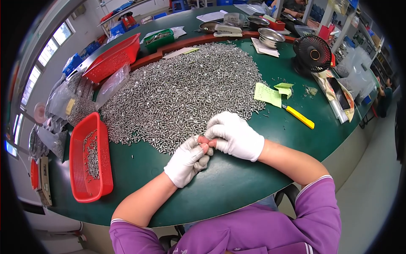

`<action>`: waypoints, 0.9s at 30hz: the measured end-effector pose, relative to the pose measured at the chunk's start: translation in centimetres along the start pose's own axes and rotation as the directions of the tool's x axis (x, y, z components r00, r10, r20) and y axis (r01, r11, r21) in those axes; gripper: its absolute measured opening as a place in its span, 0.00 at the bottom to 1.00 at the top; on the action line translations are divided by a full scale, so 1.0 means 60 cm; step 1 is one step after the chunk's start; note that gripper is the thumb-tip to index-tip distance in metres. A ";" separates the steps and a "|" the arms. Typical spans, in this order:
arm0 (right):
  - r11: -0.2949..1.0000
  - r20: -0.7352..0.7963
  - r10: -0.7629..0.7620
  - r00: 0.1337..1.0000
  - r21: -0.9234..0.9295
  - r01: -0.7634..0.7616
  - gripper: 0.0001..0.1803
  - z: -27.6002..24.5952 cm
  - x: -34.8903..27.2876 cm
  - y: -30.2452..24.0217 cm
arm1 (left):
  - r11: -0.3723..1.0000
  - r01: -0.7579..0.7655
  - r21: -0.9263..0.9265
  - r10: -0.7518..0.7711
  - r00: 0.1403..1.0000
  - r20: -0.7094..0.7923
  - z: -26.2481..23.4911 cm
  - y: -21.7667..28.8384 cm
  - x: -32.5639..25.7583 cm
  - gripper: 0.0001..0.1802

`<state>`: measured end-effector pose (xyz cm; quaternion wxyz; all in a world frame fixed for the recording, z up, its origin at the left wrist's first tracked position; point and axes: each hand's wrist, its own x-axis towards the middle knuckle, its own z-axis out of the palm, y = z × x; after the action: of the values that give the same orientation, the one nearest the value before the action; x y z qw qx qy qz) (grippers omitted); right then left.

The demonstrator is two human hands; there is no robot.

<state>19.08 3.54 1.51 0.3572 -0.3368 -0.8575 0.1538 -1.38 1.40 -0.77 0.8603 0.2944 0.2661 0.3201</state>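
Meeting at the fingertips, the white-gloved left hand (185,164) and right hand (237,136) are working above the bench (234,188), toward the middle of its near edge. Both are forming narrow pinches with bare fingertips; I cannot tell whether a piece is sitting between them, since the fingers are covering the spot. The heap of small metal pieces (182,93) is spreading just beyond the hands, toward the bench's far edge. More pieces are lying in the red basket (105,165) by the left edge, while a yellow cutter (301,118) is lying toward the right edge. The step in hand appears to be close fingertip handling, perhaps of one piece; the next move is probably calling for a light, steady pinch, as such small parts could easily be slipping loose.
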 end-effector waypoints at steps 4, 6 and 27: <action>0.999 0.012 0.010 1.000 0.034 -0.010 0.08 -0.007 0.003 0.006 | 1.000 0.013 -0.007 -0.013 1.000 -0.009 0.005 0.003 -0.002 0.08; 0.997 -0.086 0.010 0.996 -0.074 -0.016 0.06 -0.012 0.006 0.006 | 1.000 -0.016 0.022 0.016 1.000 -0.004 0.001 0.000 -0.002 0.10; 0.969 0.039 0.084 0.996 -0.238 -0.072 0.06 -0.007 0.007 0.014 | 0.998 -0.041 0.039 0.044 0.996 -0.083 0.000 -0.004 -0.003 0.13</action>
<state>19.56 4.47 1.60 0.2872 -0.4064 -0.8643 0.0730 -1.39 1.15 -0.86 0.8358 0.3022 0.3014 0.3454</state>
